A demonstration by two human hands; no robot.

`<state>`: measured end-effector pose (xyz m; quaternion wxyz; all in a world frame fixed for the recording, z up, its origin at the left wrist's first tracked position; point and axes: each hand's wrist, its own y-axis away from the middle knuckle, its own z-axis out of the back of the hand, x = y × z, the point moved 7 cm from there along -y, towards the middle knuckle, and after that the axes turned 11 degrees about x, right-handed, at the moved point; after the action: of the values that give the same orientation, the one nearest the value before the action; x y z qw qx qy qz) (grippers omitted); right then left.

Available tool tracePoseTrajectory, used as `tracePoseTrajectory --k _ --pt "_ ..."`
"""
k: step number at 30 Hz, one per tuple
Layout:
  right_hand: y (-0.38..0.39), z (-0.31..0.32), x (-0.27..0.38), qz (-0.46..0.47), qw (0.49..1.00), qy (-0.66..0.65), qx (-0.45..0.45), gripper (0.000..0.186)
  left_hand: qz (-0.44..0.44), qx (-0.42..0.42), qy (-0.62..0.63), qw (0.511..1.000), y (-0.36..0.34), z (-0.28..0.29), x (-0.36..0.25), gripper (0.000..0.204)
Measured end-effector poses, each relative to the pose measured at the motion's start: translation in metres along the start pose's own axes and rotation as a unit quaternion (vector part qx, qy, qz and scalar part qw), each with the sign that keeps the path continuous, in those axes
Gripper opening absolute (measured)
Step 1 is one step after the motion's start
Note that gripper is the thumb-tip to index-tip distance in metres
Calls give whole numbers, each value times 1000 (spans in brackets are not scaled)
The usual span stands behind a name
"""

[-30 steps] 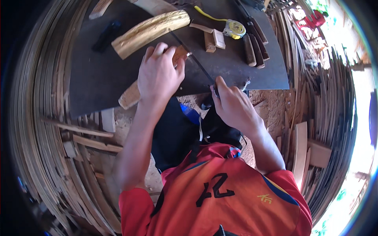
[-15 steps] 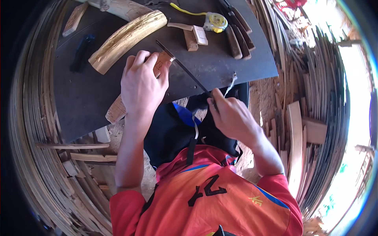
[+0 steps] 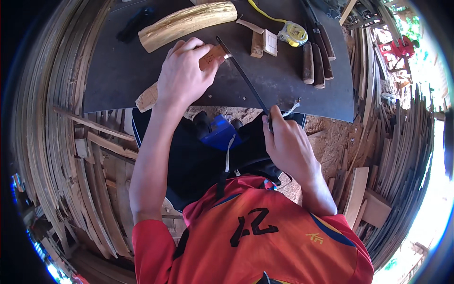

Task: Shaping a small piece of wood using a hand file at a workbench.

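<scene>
My left hand (image 3: 187, 71) is closed over a carved piece of wood (image 3: 147, 97). Its broad end shows below my wrist, and its other end, with a pale tip, comes out past my fingertips. My palm hides the middle. In my right hand (image 3: 291, 142) is the near end of a long, thin, dark tool that looks like a file (image 3: 246, 78). The shaft slants up and left, lying across or just beside the pale tip; whether it touches cannot be told. My fingers cover the handle.
On the dark tabletop (image 3: 279, 87) lie a curved, barkless log (image 3: 189, 24), small wood offcuts (image 3: 270, 42), a yellow tape measure (image 3: 293, 34) and several wooden-handled tools (image 3: 318, 64). A blue object (image 3: 221, 133) is below the table edge. Stacked wood strips (image 3: 397, 137) stand at both sides.
The whole view has shifted, so the table and its things appear farther right and higher. Both hands keep their grips, and the file still crosses near the wood's pale tip.
</scene>
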<state>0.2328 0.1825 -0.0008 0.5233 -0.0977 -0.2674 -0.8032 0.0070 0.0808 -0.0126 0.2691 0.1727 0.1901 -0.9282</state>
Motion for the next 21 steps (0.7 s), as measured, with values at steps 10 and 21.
tracePoseTrajectory --k 10,21 --pt "17 -6 -13 -3 1000 -22 -8 24 -24 -14 -12 1000 1 -4 -1 35" --pt "-14 -7 0 37 996 -32 -71 23 -22 3 -14 1000 -3 -2 -2 37"
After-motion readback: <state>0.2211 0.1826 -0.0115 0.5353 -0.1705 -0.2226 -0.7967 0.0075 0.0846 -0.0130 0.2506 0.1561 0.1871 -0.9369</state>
